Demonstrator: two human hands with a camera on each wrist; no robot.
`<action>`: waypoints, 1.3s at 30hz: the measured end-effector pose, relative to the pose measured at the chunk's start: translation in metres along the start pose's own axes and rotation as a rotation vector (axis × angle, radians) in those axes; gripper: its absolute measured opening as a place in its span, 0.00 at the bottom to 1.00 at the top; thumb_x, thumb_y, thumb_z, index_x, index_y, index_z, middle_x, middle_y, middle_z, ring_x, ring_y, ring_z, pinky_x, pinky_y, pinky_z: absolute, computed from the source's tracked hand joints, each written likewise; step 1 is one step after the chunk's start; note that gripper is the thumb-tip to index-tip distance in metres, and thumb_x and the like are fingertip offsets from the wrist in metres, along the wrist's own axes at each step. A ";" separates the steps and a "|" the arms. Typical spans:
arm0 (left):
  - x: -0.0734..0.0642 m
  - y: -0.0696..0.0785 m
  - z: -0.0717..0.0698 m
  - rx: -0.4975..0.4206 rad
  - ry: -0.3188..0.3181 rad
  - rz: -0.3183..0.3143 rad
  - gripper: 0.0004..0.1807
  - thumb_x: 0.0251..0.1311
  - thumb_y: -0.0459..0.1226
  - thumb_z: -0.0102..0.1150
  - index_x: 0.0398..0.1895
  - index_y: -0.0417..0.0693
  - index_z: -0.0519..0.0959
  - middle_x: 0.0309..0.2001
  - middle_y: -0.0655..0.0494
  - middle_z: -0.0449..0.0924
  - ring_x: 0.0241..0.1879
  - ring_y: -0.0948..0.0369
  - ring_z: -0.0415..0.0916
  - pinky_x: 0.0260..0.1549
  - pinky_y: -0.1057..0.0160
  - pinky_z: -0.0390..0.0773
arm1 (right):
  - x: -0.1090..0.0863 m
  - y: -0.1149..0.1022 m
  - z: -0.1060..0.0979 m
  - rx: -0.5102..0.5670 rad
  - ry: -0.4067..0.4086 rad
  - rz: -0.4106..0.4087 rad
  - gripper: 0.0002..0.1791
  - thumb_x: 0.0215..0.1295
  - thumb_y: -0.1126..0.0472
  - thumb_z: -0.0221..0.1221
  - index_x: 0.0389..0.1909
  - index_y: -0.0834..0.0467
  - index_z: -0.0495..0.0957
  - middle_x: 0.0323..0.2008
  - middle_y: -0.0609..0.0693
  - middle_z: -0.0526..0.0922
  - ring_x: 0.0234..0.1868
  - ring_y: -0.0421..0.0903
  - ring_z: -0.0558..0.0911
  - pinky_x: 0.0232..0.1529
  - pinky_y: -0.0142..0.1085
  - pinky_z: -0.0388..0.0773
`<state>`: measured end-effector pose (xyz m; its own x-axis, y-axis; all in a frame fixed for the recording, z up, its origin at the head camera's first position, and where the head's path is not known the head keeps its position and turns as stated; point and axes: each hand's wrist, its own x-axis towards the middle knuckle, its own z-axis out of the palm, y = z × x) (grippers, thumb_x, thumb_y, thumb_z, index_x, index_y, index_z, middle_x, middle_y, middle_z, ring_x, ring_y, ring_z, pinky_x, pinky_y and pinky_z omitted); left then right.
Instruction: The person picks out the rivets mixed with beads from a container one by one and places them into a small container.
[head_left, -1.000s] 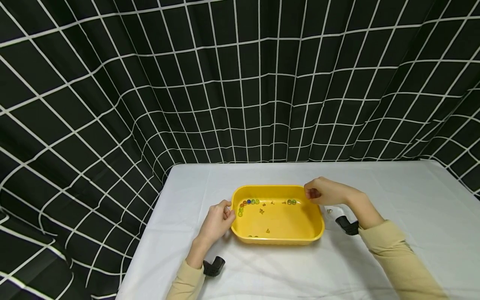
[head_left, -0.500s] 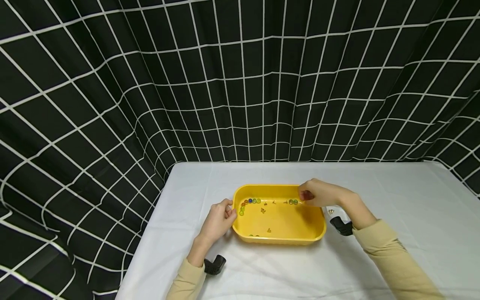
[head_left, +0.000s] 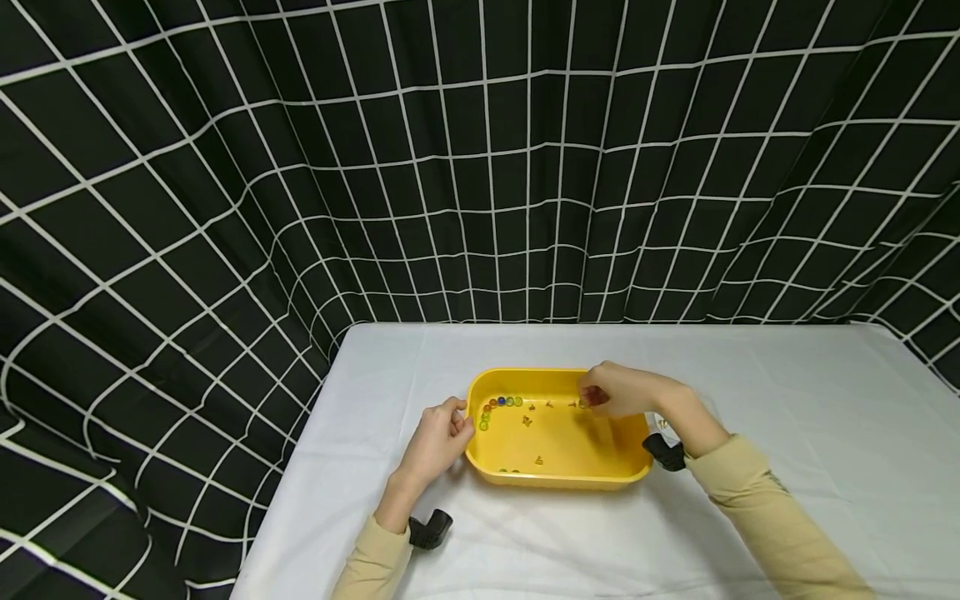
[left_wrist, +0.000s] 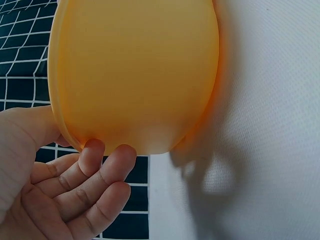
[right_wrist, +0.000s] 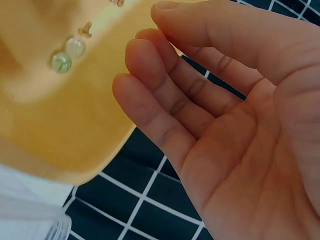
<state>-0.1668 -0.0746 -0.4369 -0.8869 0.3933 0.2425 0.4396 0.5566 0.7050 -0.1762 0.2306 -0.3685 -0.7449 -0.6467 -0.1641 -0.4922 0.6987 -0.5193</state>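
My left hand point(head_left: 438, 433) grips the left rim of a yellow plastic tub point(head_left: 562, 482), thumb on the rim and fingertips against its outer wall in the left wrist view. Over the tub's back right part hovers my right hand point(head_left: 621, 390), fingers loosely bent, with nothing seen between them. Near its fingertips, in the right wrist view, lie a green marble point(right_wrist: 61, 62), a clear marble point(right_wrist: 75, 47) and a small brass-coloured piece point(right_wrist: 85, 30). More marbles, including a blue marble point(head_left: 501, 401), line the tub's back left corner. Small brass-coloured pieces point(head_left: 527, 421) lie scattered on its floor.
A clear container point(right_wrist: 30, 225) stands just right of the tub, partly hidden by my right wrist, with brass-coloured bits inside. White cloth point(head_left: 585, 542) covers the table. A black curtain with a white grid point(head_left: 495, 183) hangs behind it.
My right hand has moved left, from the tub's back right corner to above the two marbles at the back wall, now partly covering them. The left hand keeps its grip on the rim.
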 end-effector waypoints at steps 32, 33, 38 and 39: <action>0.000 -0.002 0.000 0.003 -0.012 -0.006 0.15 0.57 0.30 0.54 0.45 0.27 0.74 0.21 0.60 0.69 0.16 0.69 0.66 0.16 0.72 0.71 | 0.038 -0.011 0.025 -0.006 -0.095 -0.070 0.08 0.50 0.78 0.58 0.22 0.63 0.74 0.18 0.43 0.68 0.22 0.35 0.64 0.25 0.27 0.63; 0.000 -0.002 0.000 0.003 -0.013 -0.007 0.15 0.57 0.30 0.54 0.45 0.27 0.74 0.21 0.60 0.69 0.16 0.69 0.66 0.16 0.72 0.71 | 0.039 -0.011 0.026 -0.006 -0.100 -0.073 0.08 0.49 0.78 0.58 0.22 0.62 0.74 0.18 0.43 0.68 0.22 0.35 0.64 0.25 0.27 0.63; 0.000 -0.001 0.000 0.004 -0.009 -0.005 0.14 0.57 0.30 0.54 0.44 0.28 0.74 0.21 0.60 0.69 0.16 0.69 0.66 0.16 0.72 0.71 | 0.043 -0.013 0.029 -0.011 -0.116 -0.104 0.10 0.46 0.76 0.63 0.20 0.61 0.73 0.18 0.44 0.69 0.22 0.35 0.65 0.25 0.27 0.64; 0.000 -0.001 0.000 0.002 -0.007 -0.003 0.14 0.57 0.30 0.54 0.44 0.28 0.74 0.21 0.60 0.69 0.17 0.69 0.66 0.16 0.72 0.71 | 0.043 -0.014 0.029 -0.009 -0.121 -0.109 0.10 0.46 0.76 0.63 0.20 0.61 0.73 0.19 0.44 0.70 0.22 0.35 0.65 0.25 0.27 0.64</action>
<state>-0.1677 -0.0755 -0.4376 -0.8872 0.3966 0.2358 0.4372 0.5594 0.7042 -0.1884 0.1838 -0.3928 -0.6278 -0.7503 -0.2073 -0.5713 0.6250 -0.5320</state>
